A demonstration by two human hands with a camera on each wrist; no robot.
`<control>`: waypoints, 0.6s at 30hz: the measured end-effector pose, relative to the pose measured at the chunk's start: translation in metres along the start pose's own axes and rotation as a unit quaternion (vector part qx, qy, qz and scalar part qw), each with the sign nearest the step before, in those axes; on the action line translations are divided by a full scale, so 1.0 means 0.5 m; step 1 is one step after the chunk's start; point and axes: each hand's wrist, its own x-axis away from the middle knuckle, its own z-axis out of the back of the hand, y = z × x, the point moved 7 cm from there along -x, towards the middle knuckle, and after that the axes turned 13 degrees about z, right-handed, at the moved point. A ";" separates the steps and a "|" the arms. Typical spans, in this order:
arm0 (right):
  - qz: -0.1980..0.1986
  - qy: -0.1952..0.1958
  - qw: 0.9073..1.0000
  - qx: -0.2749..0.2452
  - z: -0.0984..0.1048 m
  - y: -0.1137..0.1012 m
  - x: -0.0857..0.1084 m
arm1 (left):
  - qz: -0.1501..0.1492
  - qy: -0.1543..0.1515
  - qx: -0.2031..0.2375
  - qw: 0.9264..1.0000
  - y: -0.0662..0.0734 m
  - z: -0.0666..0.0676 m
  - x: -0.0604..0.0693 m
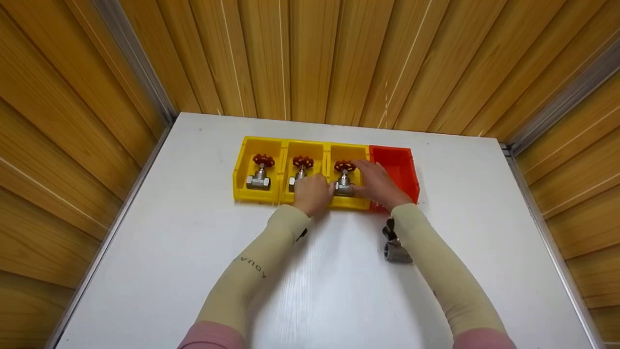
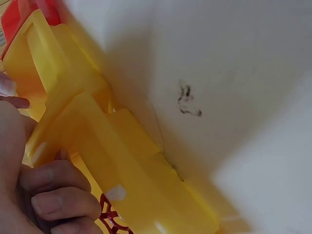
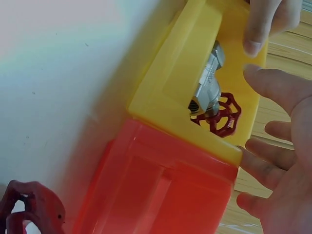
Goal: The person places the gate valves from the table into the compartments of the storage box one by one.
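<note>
Three yellow bins [image 1: 259, 196] stand in a row, each holding a metal valve with a red handwheel; one is the left valve [image 1: 258, 182]. My left hand [image 1: 312, 194] grips the wall between the middle and right yellow bins, its fingers [image 2: 61, 195] curled on the middle bin's side. Part of the middle valve [image 1: 302, 162] is hidden behind it. Over the right yellow bin, my right hand [image 1: 380, 184] has its fingers spread, near the right valve [image 1: 344, 186] and its handwheel [image 3: 226, 114]. Its fingertips are at the bin's edge; whether they press it I cannot tell.
A red bin [image 1: 399, 167] adjoins the row on the right. A grey pipe fitting with a dark handle [image 1: 398, 253] lies on the white table [image 1: 193, 242], partly under the right forearm. Wood-panelled walls [image 1: 310, 63] enclose the table at the back and sides.
</note>
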 end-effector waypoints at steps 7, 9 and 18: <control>-0.004 0.018 1.000 -0.004 0.010 0.005 0.022 | -0.007 0.001 0.010 1.000 0.003 0.015 -0.001; -0.002 0.024 1.000 -0.002 0.014 0.006 0.029 | -0.011 0.007 0.008 1.000 0.003 0.020 -0.001; 0.007 0.046 0.999 -0.021 0.027 0.009 0.064 | -0.024 0.052 0.005 0.998 0.011 0.044 0.001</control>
